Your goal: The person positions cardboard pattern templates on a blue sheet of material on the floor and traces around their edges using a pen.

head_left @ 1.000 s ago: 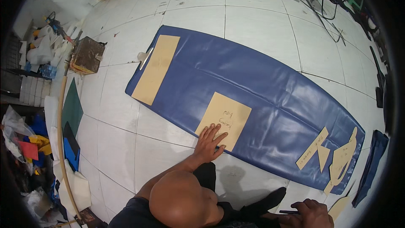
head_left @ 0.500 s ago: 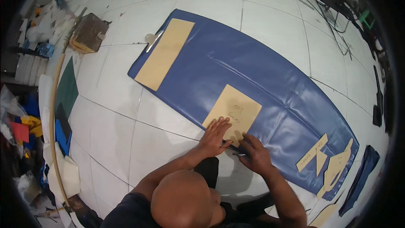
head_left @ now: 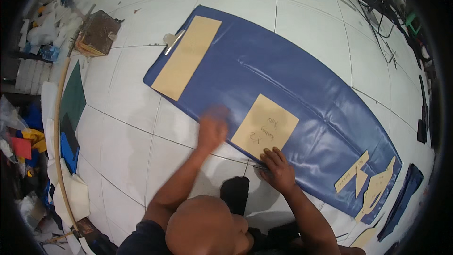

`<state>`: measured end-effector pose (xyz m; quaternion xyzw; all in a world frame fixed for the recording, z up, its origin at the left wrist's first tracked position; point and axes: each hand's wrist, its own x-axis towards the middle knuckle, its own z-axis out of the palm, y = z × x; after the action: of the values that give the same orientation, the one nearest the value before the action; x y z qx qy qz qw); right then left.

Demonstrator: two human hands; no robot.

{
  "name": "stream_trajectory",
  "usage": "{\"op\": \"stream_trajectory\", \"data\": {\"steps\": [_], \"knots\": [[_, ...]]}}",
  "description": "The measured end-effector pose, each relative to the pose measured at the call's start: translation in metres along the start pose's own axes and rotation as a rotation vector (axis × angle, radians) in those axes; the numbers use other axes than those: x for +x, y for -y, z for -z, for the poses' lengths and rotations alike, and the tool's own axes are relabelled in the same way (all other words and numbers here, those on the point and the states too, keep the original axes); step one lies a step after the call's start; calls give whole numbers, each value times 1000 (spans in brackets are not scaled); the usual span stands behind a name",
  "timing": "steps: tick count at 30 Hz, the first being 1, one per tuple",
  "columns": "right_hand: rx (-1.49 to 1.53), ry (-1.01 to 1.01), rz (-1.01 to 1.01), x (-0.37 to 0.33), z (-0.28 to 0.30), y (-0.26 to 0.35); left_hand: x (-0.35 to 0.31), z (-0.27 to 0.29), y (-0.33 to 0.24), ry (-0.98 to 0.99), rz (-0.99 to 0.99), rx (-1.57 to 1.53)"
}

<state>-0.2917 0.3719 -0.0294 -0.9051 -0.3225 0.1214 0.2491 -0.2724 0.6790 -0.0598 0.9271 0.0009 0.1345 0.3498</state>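
Our right hand [head_left: 279, 170] is touching the card [head_left: 265, 126] at six o'clock, likely for steadying; our left hand [head_left: 212, 131] is blurring, both grips unclear.

sheet [head_left: 264, 61] on floor [head_left: 118, 89] | clip [head_left: 174, 42] on left edge | card strip [head_left: 188, 58] right of clip | card panel [head_left: 265, 125] mid, near edge | cutouts [head_left: 378, 182] on right end | box [head_left: 98, 35] farther left

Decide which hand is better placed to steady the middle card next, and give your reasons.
Right, most likely. The right hand seems to touch the middle card by its near corner, while the left hand, blurred, is apart from it, on the side toward the long card.
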Motion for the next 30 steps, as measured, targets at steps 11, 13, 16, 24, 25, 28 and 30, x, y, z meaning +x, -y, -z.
{"op": "stream_trajectory", "data": {"steps": [11,13,16,24,25,28,30], "knots": [[5,-88,39,1,-9,0,31,60,103,124,172,576],[0,-71,31,-2,-8,-3,16,43,67,164,143,557],[-6,-91,67,-2,-9,-5,-10,19,25,229,117,487],[14,-69,35,-2,-10,-3,-41,1,-7,234,55,272],[18,-69,31,-2,-11,-3,-41,3,-6,252,23,266],[6,-65,36,-1,-12,-5,-38,5,-3,293,-11,202],[-10,-84,60,-1,-13,-6,-35,6,-2,320,-31,243]]}}
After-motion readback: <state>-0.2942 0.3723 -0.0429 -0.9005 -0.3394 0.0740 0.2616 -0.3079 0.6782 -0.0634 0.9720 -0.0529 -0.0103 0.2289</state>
